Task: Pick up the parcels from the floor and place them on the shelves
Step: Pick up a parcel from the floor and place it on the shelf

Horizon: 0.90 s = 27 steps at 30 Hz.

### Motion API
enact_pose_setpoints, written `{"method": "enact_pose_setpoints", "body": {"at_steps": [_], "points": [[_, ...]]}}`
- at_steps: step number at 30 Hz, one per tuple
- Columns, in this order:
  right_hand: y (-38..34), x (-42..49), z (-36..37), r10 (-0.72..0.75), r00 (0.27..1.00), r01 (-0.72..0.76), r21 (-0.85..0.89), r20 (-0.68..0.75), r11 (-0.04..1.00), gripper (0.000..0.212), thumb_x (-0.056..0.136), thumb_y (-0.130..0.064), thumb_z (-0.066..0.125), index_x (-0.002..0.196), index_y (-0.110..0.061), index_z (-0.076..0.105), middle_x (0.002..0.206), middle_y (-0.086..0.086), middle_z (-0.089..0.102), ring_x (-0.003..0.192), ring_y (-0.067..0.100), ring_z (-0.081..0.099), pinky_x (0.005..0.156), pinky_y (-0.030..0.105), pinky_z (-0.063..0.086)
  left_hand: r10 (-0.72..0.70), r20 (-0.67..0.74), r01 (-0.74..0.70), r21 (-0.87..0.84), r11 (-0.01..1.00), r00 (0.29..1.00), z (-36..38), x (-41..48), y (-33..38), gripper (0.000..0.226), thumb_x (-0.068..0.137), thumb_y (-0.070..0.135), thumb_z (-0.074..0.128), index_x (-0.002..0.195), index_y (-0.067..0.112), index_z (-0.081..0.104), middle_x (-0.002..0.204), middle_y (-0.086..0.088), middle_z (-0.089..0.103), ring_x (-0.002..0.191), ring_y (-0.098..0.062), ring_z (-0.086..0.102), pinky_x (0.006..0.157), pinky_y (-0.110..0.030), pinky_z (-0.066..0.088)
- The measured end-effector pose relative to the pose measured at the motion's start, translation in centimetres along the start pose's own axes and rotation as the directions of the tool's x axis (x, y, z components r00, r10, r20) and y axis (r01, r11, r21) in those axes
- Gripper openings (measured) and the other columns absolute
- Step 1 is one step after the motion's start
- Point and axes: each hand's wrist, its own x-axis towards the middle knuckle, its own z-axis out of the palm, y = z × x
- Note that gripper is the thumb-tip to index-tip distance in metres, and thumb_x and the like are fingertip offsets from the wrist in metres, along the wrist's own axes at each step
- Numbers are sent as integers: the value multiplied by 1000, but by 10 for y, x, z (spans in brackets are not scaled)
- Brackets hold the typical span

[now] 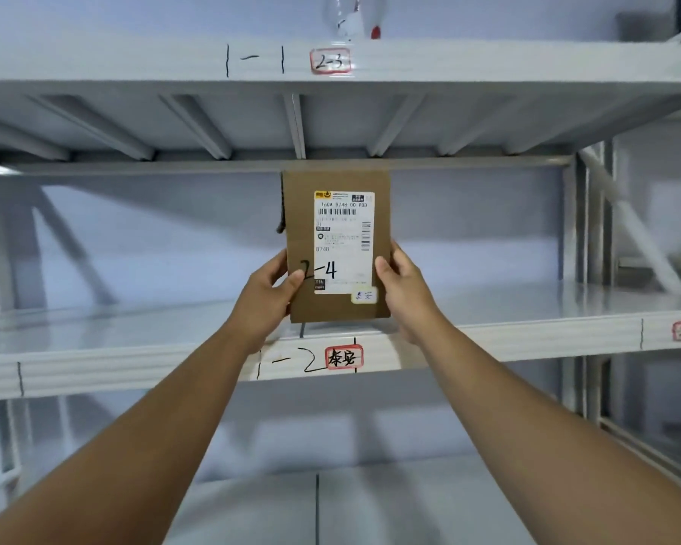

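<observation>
A flat brown cardboard parcel [303, 214] stands upright, its white shipping label with a handwritten "2-4" facing me. My left hand [268, 297] grips its lower left edge and my right hand [403, 293] grips its lower right edge. The parcel's bottom edge is at the front of the middle shelf [134, 332], just above the marking "1-2" and a red-bordered tag [344, 357]. I cannot tell whether it rests on the shelf. Its top almost reaches the underside of the shelf above.
The white metal rack has an upper shelf [134, 61] marked "1-1" with a tag "2-3", and a lower shelf [370, 505]. A clear plastic item [352, 17] sits on the upper shelf. An upright post [594, 269] and another rack stand to the right.
</observation>
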Motion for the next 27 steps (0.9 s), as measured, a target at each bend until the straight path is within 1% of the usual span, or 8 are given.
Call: {"method": "enact_pose_setpoints", "body": {"at_steps": [4, 9, 11, 15, 17, 19, 23, 27], "points": [[8, 11, 2, 41, 999, -41, -20, 35, 999, 48, 101, -20, 36, 147, -35, 31, 137, -3, 57, 118, 15, 59, 103, 39, 49, -98, -22, 95, -104, 990, 995, 2, 12, -14, 42, 100, 16, 46, 140, 28, 49, 137, 3, 59, 106, -17, 65, 85, -31, 54], [14, 17, 1, 124, 988, -126, 26, 94, 992, 49, 102, -17, 34, 147, -35, 31, 139, -5, 55, 110, 16, 60, 99, 40, 51, -213, 71, 223, -192, 956, 975, -2, 20, -19, 42, 97, 28, 51, 139, 26, 49, 125, 5, 64, 108, -17, 63, 87, -31, 51], [16, 18, 0, 141, 985, -143, 10, 100, 990, 49, 102, -15, 34, 147, -35, 30, 138, -5, 56, 109, 17, 60, 97, 39, 52, -221, 99, 236, -187, 953, 970, -3, 22, -22, 46, 96, 21, 54, 141, 25, 46, 127, 6, 63, 105, -14, 63, 87, -29, 51], [19, 20, 2, 106, 987, -87, -153, 120, 984, 54, 98, -9, 36, 144, -38, 33, 139, -5, 56, 119, 20, 60, 103, 45, 48, -207, 16, 205, 87, 975, 978, 4, 21, -22, 60, 92, 13, 60, 145, 30, 36, 132, 12, 51, 95, -9, 61, 69, -22, 49], [18, 18, 3, 123, 984, -93, -223, 127, 970, 55, 97, -9, 37, 145, -35, 33, 140, -4, 56, 122, 20, 58, 104, 42, 47, -180, -15, 179, 231, 956, 984, 6, 20, -23, 66, 91, 15, 62, 147, 32, 30, 125, 12, 50, 102, -14, 57, 79, -26, 49], [15, 16, 2, 145, 981, -103, -294, 127, 950, 51, 98, -9, 37, 145, -29, 36, 140, -1, 56, 125, 21, 55, 105, 39, 45, -202, -1, 197, 235, 952, 979, 5, 22, -24, 67, 91, 11, 62, 146, 34, 31, 125, 7, 56, 100, -13, 60, 85, -29, 51], [9, 11, 3, 159, 981, -104, -390, 112, 915, 45, 98, -8, 38, 141, -19, 42, 142, 2, 54, 128, 23, 51, 98, 31, 42, -260, 20, 249, 218, 943, 965, 3, 21, -20, 59, 93, 2, 55, 140, 34, 39, 116, 0, 63, 86, -8, 64, 73, -25, 54], [8, 8, 5, 162, 981, -103, -427, 103, 898, 45, 96, -6, 38, 139, -17, 44, 140, 4, 55, 125, 24, 52, 92, 29, 42, -247, -26, 240, 360, 902, 969, 6, 18, -17, 56, 91, 0, 52, 138, 28, 40, 114, -5, 65, 108, -28, 64, 97, -45, 51]]}}
